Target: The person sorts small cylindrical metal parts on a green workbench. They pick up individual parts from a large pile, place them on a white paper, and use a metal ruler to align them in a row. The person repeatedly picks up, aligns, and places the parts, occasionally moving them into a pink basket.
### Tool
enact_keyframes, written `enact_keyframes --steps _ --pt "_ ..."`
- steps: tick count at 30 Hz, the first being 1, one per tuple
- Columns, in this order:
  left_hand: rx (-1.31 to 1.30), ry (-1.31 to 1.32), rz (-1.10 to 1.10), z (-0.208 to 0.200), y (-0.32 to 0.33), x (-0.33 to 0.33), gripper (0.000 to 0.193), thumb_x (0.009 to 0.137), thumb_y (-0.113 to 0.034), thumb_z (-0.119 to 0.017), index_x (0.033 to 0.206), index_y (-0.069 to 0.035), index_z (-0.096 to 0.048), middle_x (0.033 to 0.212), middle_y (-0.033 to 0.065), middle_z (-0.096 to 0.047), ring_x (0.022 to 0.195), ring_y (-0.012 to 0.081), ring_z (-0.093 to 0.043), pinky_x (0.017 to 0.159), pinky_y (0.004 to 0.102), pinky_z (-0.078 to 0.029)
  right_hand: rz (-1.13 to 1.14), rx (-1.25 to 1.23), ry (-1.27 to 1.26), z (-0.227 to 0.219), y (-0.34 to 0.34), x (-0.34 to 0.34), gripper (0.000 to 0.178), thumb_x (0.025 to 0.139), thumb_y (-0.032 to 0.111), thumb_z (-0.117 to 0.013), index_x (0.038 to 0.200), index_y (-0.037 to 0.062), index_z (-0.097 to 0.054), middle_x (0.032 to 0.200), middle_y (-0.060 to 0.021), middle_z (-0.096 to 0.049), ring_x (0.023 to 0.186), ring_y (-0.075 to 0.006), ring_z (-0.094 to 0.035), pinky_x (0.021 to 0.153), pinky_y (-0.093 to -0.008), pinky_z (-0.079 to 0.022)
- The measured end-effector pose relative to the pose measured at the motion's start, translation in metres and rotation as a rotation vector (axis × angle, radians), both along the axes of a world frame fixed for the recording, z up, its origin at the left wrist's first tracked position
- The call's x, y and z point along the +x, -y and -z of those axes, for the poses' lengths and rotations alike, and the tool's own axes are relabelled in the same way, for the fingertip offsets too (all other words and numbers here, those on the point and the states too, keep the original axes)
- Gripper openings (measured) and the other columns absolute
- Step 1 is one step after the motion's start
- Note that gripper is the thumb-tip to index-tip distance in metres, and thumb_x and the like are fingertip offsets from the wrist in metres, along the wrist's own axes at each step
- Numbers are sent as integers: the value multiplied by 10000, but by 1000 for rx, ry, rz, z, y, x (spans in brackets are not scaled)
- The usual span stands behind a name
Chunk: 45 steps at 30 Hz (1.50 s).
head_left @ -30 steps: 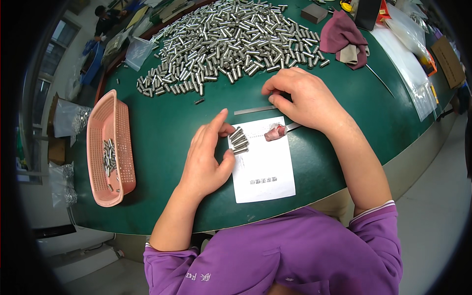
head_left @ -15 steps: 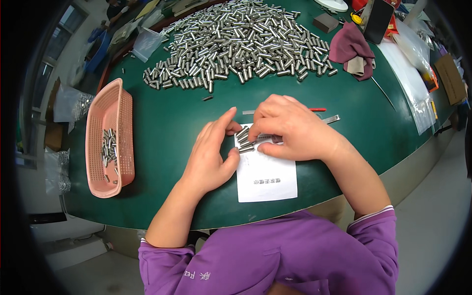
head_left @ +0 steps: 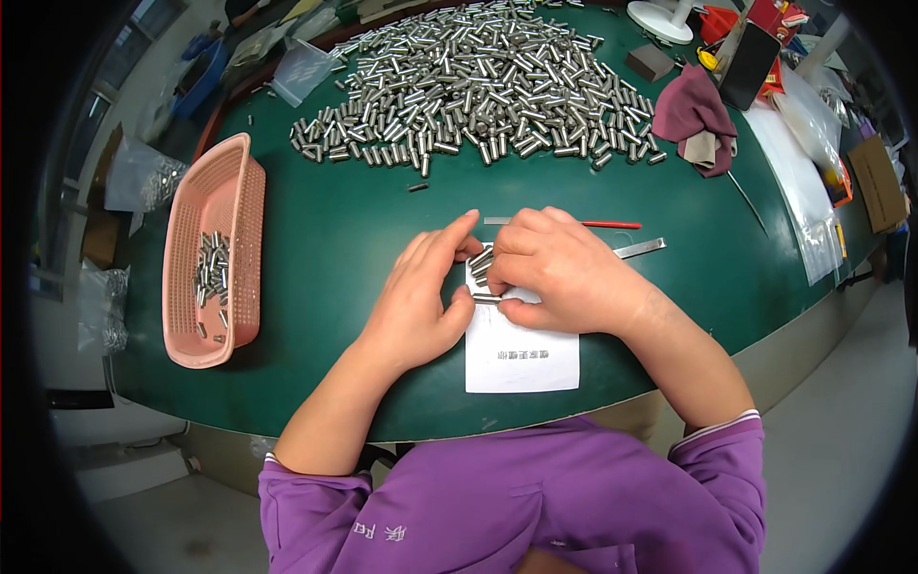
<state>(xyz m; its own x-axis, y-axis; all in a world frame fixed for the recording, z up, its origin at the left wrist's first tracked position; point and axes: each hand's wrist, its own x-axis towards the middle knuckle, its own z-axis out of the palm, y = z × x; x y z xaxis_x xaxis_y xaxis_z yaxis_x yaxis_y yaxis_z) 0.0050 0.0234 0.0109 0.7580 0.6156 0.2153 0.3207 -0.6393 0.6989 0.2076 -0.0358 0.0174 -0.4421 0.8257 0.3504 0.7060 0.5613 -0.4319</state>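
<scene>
Several short steel pins (head_left: 483, 268) lie side by side on a white sheet of paper (head_left: 522, 368) on the green table. To their left is my left hand (head_left: 421, 287), its fingers stretched out and the thumb apart, with the thumb tip at the end of the nearest pin (head_left: 486, 298). My right hand (head_left: 559, 273) comes over the group from the right with curled fingers. Its thumb and fingertips close about the other end of that nearest pin, and the hand covers part of the group.
A large heap of steel pins (head_left: 478, 86) spreads across the far table. At left stands a pink plastic basket (head_left: 251, 249) with some pins inside. Beyond my right hand lie a red-handled tool (head_left: 612, 225) and a flat metal strip (head_left: 641, 248). A maroon cloth (head_left: 690, 110) rests at far right.
My right hand has drawn slightly nearer, its fingers more curled over the pins. The left hand keeps its place beside them. The whole view has shifted a little.
</scene>
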Motion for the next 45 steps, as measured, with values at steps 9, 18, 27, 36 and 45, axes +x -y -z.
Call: enact_keyframes --steps 9,18,27,36,45 --pt "11 23 31 2 -2 0 729 677 93 -452 1391 -34 -381 1127 123 -578 1063 275 -525 934 376 -428 103 117 -134 -9 -5 15 209 616 143 -744 784 127 -620 821 -15 -539 852 -230 -529 780 -361 -416" --pt "-133 85 -3 0 4 5 608 768 43 -555 1355 -18 -408 1066 116 -603 1037 258 -554 931 381 -437 179 199 -206 -9 -5 13 193 618 142 -739 772 118 -625 816 -17 -543 844 -221 -537 767 -353 -413" --pt "-802 522 -56 18 3 12 355 901 9 -580 1246 6 -494 1066 69 -601 997 117 -569 871 261 -467 252 232 -215 2 -11 2 180 642 166 -737 770 136 -614 821 -1 -537 846 -213 -528 753 -351 -404" --pt "-868 502 -148 14 1 16 397 877 -6 -628 1260 12 -526 1038 64 -628 995 122 -595 903 260 -467 273 145 -209 3 -11 6 113 705 163 -717 792 129 -654 817 -12 -569 843 -226 -545 757 -362 -423" --pt "-827 469 -159 14 2 15 421 900 -10 -592 1309 9 -493 1064 84 -639 1003 127 -597 912 268 -465 581 -121 -36 -5 -1 37 92 741 148 -700 793 78 -670 858 -68 -593 905 -273 -558 817 -389 -464"
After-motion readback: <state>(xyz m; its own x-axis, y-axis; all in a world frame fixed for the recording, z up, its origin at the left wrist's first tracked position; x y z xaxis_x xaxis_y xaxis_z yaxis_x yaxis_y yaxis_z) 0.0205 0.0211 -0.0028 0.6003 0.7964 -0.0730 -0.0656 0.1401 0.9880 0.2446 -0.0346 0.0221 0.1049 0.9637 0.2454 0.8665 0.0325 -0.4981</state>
